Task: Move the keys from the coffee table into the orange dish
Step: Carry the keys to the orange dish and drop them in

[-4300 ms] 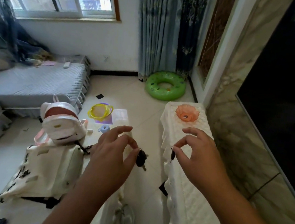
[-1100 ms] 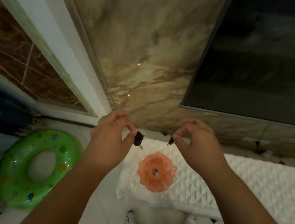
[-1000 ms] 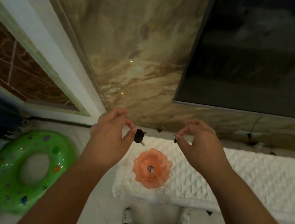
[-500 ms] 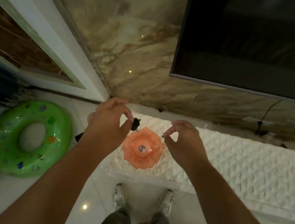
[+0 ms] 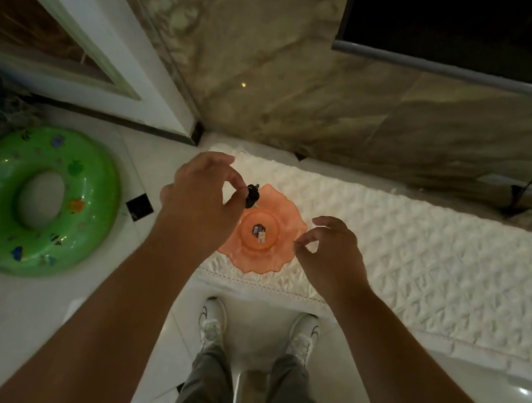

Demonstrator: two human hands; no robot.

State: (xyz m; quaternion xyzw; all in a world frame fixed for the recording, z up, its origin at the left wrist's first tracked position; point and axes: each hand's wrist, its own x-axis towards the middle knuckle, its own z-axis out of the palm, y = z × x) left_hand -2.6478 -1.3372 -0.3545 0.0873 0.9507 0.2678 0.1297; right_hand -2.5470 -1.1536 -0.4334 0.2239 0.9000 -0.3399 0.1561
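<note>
Head view, straight down over a low unit under a white quilted cover (image 5: 419, 253). On the cover near its left end, an orange dish (image 5: 267, 263) with a wavy, petal-like rim. In its round well, a few small items (image 5: 259, 233), 1 dark and 1 pale, too small to name. Left hand (image 5: 199, 200) raised at the dish's upper-left rim, thumb and forefinger pinched on a black key (image 5: 252, 196), other fingers curled behind. Key dangling over that rim, not in the well. Right hand (image 5: 333, 255) at the dish's right edge, thumb and forefinger tips closed into a ring, remaining fingers arched above. Impossible to tell whether anything sits in that pinch. Both forearms bare, reaching in from the bottom corners. Below the cover's front edge, 2 white shoes (image 5: 213, 318) side by side on pale glossy floor, grey trouser legs beneath. At left on the floor, a green swim ring (image 5: 93, 180) with small coloured prints, too blurred to read as writing. Behind the unit, a marbled brown wall (image 5: 274, 68). At top right, a dark screen (image 5: 464, 21) with a grey lower edge
</note>
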